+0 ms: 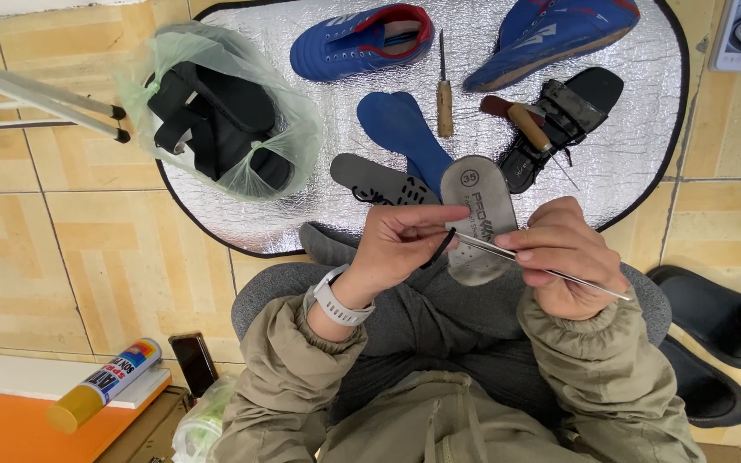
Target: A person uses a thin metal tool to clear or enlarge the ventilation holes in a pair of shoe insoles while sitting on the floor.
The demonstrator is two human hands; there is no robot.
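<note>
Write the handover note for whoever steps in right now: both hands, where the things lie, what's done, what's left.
Left hand: pinches a black cord at the tip of the tool.
Right hand: grips a thin metal needle tool pointing left.
Grey insole lies on the lap under both hands.
On the silver mat: two blue shoes, a blue insole, an awl, a black sandal, bagged sandals.
Done: insoles are out.
Left: no stitching visible yet on the grey insole.

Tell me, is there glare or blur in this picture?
Head view: the silver mat shows crinkled glare; the left hand, right hand and metal needle look sharp; light is soft and even; floor lines bend towards the edges.
</note>
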